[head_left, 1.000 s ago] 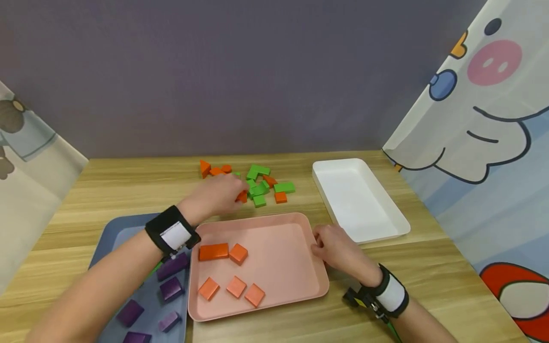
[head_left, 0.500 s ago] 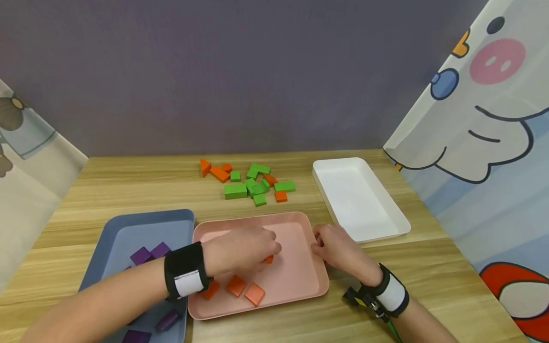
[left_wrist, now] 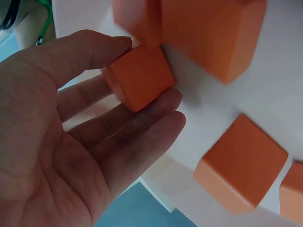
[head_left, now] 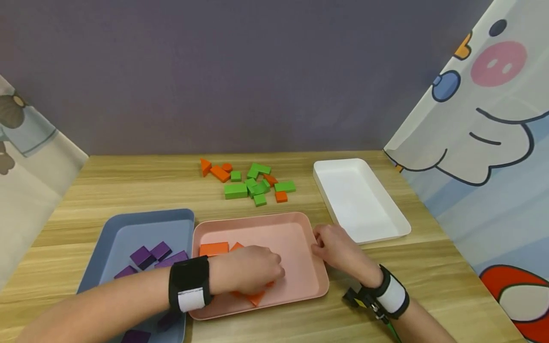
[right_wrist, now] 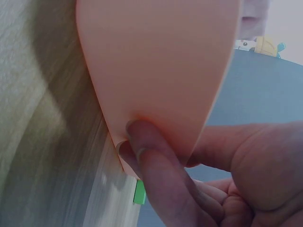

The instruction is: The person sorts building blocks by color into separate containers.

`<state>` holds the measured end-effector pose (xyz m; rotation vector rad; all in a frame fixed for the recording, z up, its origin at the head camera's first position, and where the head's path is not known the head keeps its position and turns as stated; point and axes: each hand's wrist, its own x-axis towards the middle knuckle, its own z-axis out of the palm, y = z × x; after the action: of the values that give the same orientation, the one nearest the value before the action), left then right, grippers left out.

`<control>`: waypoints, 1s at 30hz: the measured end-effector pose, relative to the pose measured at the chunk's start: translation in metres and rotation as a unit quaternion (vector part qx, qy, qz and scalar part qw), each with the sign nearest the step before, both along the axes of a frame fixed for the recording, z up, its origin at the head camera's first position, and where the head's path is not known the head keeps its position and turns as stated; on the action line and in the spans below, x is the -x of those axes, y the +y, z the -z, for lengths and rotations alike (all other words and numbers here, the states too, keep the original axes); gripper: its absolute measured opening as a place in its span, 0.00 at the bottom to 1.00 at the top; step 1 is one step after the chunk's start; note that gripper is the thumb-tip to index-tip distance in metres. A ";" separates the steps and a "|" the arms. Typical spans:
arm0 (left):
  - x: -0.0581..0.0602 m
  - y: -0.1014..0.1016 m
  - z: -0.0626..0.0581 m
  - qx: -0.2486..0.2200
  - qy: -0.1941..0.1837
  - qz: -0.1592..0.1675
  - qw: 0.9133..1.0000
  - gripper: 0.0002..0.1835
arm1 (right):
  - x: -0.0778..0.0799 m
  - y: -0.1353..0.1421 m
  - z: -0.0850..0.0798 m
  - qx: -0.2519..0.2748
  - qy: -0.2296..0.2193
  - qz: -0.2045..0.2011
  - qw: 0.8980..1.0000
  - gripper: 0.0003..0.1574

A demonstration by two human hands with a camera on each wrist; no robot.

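Note:
My left hand (head_left: 253, 270) is over the front part of the pink tray (head_left: 296, 224). Its thumb and fingers pinch an orange block (left_wrist: 142, 78), seen in the left wrist view just above the tray floor. Other orange blocks (head_left: 214, 248) lie in the tray, some partly hidden under the hand; one orange cube (left_wrist: 241, 163) sits apart from the fingers. At the tray's right side, my right hand (head_left: 340, 250) grips the wall, its thumb on one face and fingers pressing the other, as the right wrist view shows.
Green blocks (head_left: 236, 191) and loose orange blocks (head_left: 220, 173) lie scattered beyond the tray. A blue tray (head_left: 150, 219) with purple blocks (head_left: 143, 257) stands on the left, partly under my left forearm. A white tray (head_left: 360, 200) stands at the right.
My left hand has come from the loose blocks at the back into the pink tray with an orange block, then moved toward its front. The right hand stays on the tray wall.

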<state>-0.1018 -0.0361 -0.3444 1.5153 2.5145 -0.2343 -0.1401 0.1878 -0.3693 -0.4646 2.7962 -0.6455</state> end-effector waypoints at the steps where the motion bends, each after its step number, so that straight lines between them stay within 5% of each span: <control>1: -0.001 0.000 0.001 -0.001 0.005 0.004 1.000 0.02 | 0.000 0.000 0.000 0.001 0.002 -0.001 1.000 0.07; 8: 0.002 -0.003 0.000 -0.017 0.016 0.026 0.999 0.04 | 0.000 0.001 0.001 0.002 0.018 -0.003 1.000 0.07; 17: 0.033 -0.020 -0.018 -0.105 -0.012 0.047 0.993 0.11 | -0.001 0.001 0.000 -0.004 0.015 -0.001 1.000 0.08; 24: 0.073 -0.049 -0.030 -0.201 -0.007 -0.013 0.980 0.12 | -0.002 0.001 0.002 -0.004 0.021 -0.005 1.000 0.07; 30: 0.120 -0.094 -0.040 -0.244 0.012 -0.117 0.963 0.10 | -0.002 0.000 0.002 -0.008 0.020 0.000 1.000 0.07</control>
<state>-0.2221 -0.1300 -0.3044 1.3359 2.8798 0.4374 -0.1385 0.1881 -0.3708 -0.4793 2.8364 -0.6213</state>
